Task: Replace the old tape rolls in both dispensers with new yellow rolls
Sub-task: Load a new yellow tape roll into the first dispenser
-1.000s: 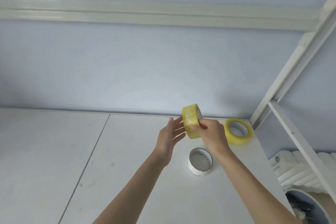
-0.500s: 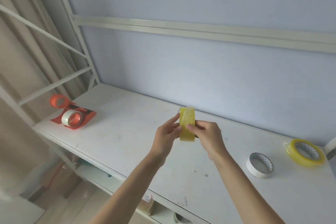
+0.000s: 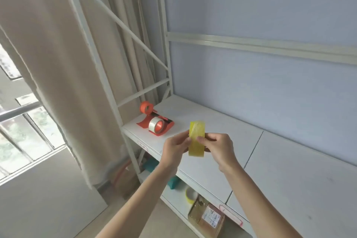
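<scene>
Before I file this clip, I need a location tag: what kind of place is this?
Probably a home storage or packing corner: white metal-framed shelving, a curtained window, and a taped parcel on the lower shelf.

We saw soft daylight flooding in from the glazed window (image 3: pixel 23 133) at lower left, its panes blown out pale. The long beige fabric curtain (image 3: pixel 58 63) glowed evenly, the flat white tabletop (image 3: pixel 212 127) stayed bright, and shadows were faint. Straight white metal frame bars (image 3: pixel 116 23) bowed toward the edges, wide-angle style, and the whole frame looked slightly soft and smeared.
</scene>
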